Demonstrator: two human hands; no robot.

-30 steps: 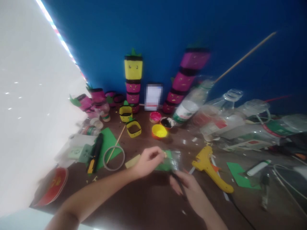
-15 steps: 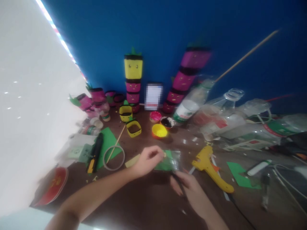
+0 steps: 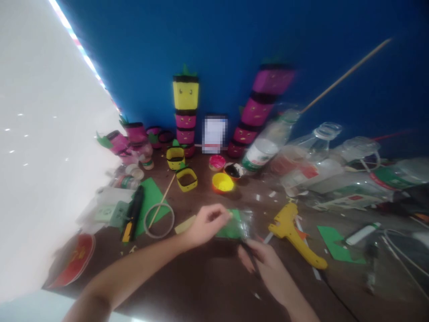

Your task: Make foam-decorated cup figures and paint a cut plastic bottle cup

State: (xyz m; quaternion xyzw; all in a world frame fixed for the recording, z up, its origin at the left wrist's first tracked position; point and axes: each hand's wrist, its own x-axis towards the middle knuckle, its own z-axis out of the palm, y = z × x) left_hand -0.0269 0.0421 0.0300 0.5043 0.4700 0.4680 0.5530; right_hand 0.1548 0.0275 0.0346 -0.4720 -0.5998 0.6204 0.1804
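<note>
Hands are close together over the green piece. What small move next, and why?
Probably nudge the dark tool slightly toward the green piece: the right hand grips the tool, its tip pointing that way, and the left hand has its fingertips at the piece. Blur hides whether tip and piece touch.

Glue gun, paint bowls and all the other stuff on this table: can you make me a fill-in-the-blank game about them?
1. The paint bowl nearest the left hand has ____ paint in it.
2. The glue gun lies closer to the ____ hand.
3. Part of the grey ring is over a sheet of ____ paper.
4. The wall behind the table is ____.

Missing words: yellow; right; green; blue.
</note>
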